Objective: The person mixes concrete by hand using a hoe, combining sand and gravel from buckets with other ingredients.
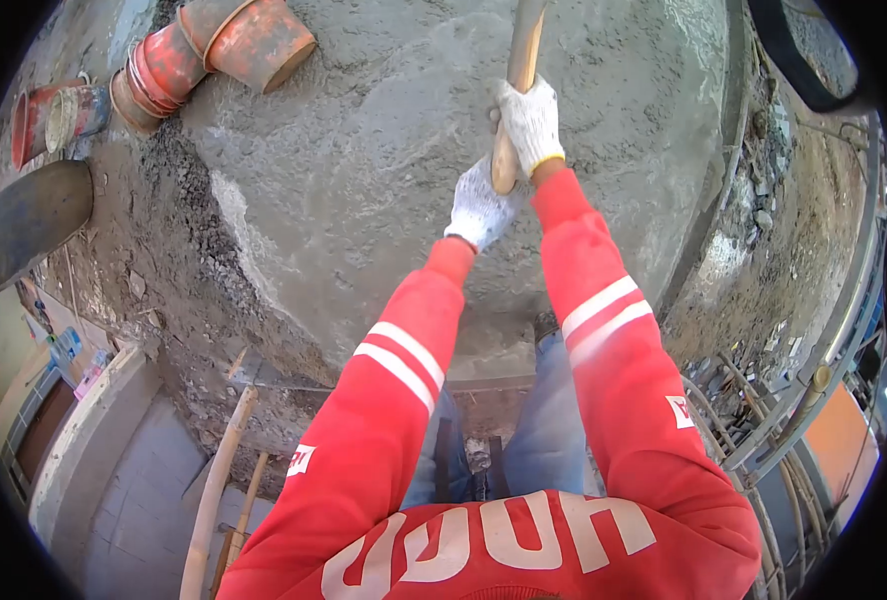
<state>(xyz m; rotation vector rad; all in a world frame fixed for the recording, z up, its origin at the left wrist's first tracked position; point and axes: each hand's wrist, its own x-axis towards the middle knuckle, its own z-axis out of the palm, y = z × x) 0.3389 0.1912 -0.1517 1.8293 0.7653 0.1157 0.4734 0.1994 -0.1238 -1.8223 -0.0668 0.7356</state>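
A wooden tool handle (pixel 525 45) runs up the middle and leaves the top of the view, so the tool's head is hidden. My right hand (pixel 531 122), in a white knitted glove, is closed round the handle. Just below it, my left hand (pixel 483 206), gloved the same way, is closed at the handle's butt end. Beneath both hands spreads wet grey concrete (pixel 364 150) with a rough, rippled surface. My red sleeves reach forward over it.
Stacked red buckets (pixel 254 45) lie tipped over at the upper left, with more buckets (pixel 34 125) beside them. A dark curved sheet (pixel 36 222) rests farther left. Wooden poles (pixel 214 500) stand at the lower left. A formwork edge (pixel 709 215) borders the concrete on the right.
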